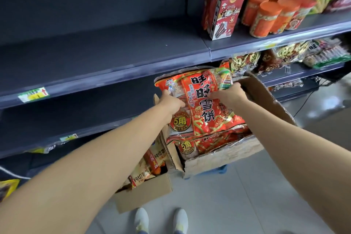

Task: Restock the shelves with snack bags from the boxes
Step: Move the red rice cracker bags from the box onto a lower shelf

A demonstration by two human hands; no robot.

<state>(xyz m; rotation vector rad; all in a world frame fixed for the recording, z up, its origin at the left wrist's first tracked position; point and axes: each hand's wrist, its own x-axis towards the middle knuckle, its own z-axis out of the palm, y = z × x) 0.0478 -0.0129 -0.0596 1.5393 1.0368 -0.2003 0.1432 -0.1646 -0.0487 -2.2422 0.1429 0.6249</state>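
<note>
The left hand (171,103) pinches the left edge of 1 red rice-cracker bag (205,108) and the right hand (228,95) grips its upper right. Together they hold it over the open cardboard box (224,156). More bags (190,146) lie inside, and a 2nd box (144,194) holds chip bags. The dark shelves (95,57) ahead are bare, so most restocking looks undone.

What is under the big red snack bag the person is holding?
Under the red snack bag lies at least one more matching bag, inside the open cardboard box. Anything deeper in the box is covered.
</note>
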